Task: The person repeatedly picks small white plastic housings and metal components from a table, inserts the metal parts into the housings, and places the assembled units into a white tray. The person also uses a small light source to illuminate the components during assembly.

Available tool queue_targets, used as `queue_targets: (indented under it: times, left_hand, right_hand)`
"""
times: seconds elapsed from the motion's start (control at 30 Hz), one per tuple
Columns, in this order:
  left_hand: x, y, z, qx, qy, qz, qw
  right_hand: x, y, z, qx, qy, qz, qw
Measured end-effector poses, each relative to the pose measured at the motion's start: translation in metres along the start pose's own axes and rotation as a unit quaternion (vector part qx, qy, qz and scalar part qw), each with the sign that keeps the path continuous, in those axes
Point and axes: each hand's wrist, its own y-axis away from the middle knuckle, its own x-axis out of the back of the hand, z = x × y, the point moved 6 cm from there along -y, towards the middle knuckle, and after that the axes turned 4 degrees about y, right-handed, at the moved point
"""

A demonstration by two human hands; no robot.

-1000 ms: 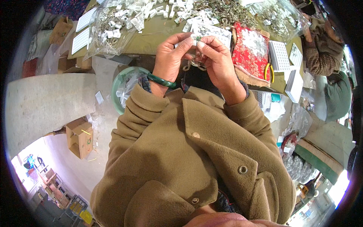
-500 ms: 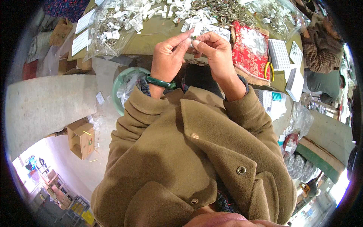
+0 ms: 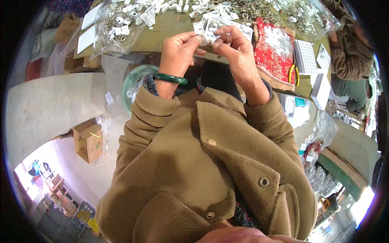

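Above the table's near edge, my left hand (image 3: 177,53), with a dark green bangle (image 3: 172,78) at its wrist, pinches a small whitish plastic piece (image 3: 204,39) between thumb and forefinger. Just to its right, my right hand (image 3: 238,49) has thumb and fingers curled together round something tiny, too small to name. A little space separates the two sets of fingertips. Beyond them lies a white tray (image 3: 245,31) with small round pieces in it, beside a small white plastic tag (image 3: 198,27).
White plastic pieces (image 3: 148,16) and small metal parts (image 3: 259,12) cover the far table. On the right lie a red patterned cloth pad (image 3: 265,56), yellow-handled pliers (image 3: 293,75) and stacked white trays (image 3: 304,56). A green basin (image 3: 129,87) stands below left. Another person's sleeve (image 3: 347,60) shows at right.
My fingertips, together before, have parted; the right hand has shifted right. The whitish piece now shows at my left fingertips. The whole view has shifted slightly.
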Motion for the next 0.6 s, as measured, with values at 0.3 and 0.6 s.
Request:
queue_targets:
  times: [0.3,0.6]
  left_hand:
    - [-0.006,0.002,-0.007,0.132,0.275,-0.052,0.951]
    - [-0.02,0.005,-0.024,0.278,0.498,-0.043,0.82]
  right_hand:
    - [-0.007,-0.002,0.023,-0.097,-0.361,-0.007,0.927]
    - [-0.005,0.001,0.031,-0.136,-0.408,0.003,0.902]
